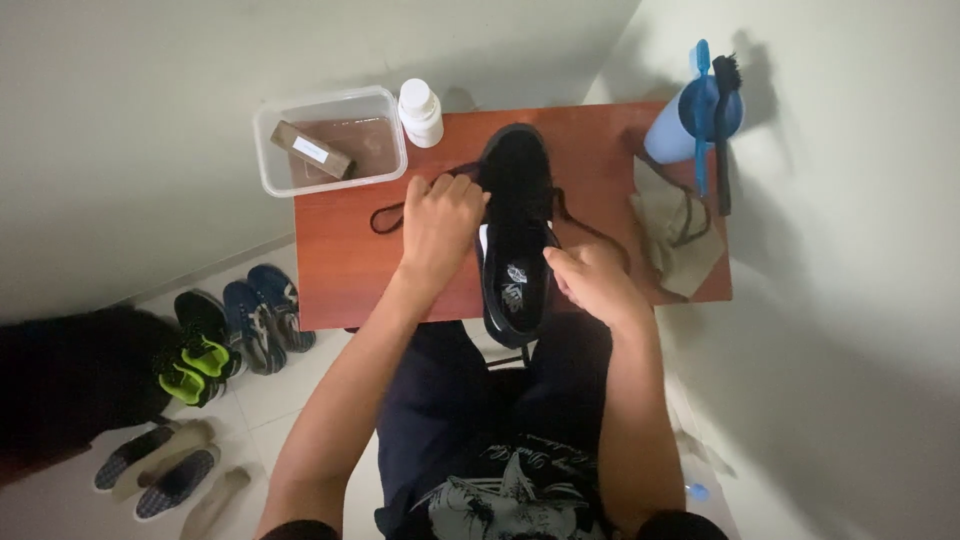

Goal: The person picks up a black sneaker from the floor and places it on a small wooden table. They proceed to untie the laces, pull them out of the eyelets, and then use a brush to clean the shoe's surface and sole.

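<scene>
Over on the left, a clear plastic tub [275,165] sits at the table [340,260] corner, then the left hand [438,225] pinching a black lace [388,216]. Mid-table lies the black shoe [515,190], long axis running near-to-far, toe pointing away from the person. The right hand [592,282] curls around its heel side.

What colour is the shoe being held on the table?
Black shoe, with black laces; clearest in the head view.

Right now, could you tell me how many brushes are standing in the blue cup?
2: a blue brush and a black brush, both in the blue cup at the table's far right corner; more may be hidden inside.
</scene>
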